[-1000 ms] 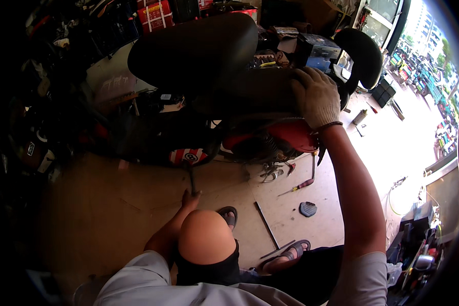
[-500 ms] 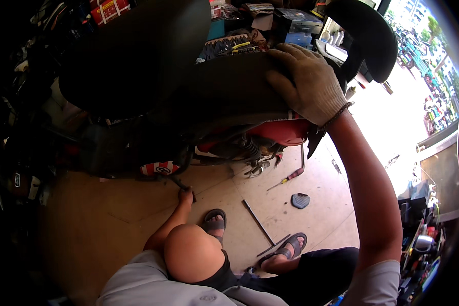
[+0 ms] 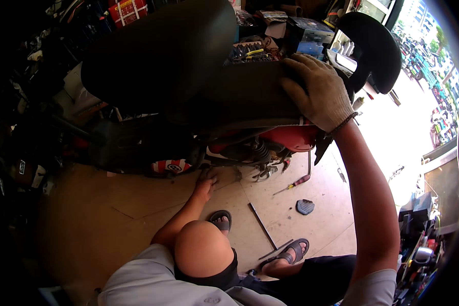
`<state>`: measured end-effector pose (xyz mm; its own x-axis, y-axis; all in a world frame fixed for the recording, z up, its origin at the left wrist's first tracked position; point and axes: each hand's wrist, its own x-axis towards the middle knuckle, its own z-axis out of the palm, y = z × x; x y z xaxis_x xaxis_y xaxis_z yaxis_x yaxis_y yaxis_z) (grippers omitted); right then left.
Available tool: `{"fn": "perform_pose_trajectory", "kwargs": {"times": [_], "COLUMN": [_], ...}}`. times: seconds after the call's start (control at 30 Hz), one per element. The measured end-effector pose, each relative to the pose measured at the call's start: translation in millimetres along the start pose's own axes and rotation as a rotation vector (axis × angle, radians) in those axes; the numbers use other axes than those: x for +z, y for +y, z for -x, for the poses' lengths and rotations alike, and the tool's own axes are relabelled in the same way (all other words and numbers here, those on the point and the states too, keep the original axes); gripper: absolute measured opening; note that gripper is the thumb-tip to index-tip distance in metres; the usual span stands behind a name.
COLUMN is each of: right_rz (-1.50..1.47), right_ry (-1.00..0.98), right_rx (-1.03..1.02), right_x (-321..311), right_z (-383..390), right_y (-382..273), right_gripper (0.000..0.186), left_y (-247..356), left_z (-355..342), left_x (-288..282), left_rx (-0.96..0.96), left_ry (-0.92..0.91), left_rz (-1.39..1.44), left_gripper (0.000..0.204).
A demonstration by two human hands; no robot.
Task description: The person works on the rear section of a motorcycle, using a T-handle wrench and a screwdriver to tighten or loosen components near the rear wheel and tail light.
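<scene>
Rests right hand (image 3: 319,92), loosely spread, on scooter (image 3: 245,92) set crosswise ahead, with left hand (image 3: 205,184), grip unclear, low by its near edge.

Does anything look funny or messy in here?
Yes: a screwdriver, a T-shaped bar and a dark flat lump lie loose on the floor, so it looks untidy. Also, the right hand is gloved, but the left hand looks bare.
</scene>
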<state>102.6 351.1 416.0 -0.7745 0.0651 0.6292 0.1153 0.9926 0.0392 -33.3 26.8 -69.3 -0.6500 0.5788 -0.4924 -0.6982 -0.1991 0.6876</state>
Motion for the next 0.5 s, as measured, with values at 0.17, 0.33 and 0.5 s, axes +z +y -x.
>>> {"fn": "perform_pose_trajectory", "kwargs": {"times": [0.17,0.33,0.5], "right_rz": [-0.025,0.044,0.026], "right_ry": [-0.003,0.033,0.112], "right_rx": [-0.012,-0.014,0.007], "right_x": [-1.8,8.6,14.3], "right_z": [-2.2,10.0,9.9], "right_y": [-0.6,11.4,9.9], "right_gripper": [0.051,0.051,0.049], "left_y": [9.4,2.9,37.4], "left_z": [-8.3,8.4,-16.0], "left_x": [-24.1,2.0,-59.1], "left_rx": [0.037,-0.043,-0.045], "left_ry": [-0.024,-0.018,0.171], "left_rz": [0.02,-0.009,0.203], "left_gripper": [0.073,0.071,0.046]}}
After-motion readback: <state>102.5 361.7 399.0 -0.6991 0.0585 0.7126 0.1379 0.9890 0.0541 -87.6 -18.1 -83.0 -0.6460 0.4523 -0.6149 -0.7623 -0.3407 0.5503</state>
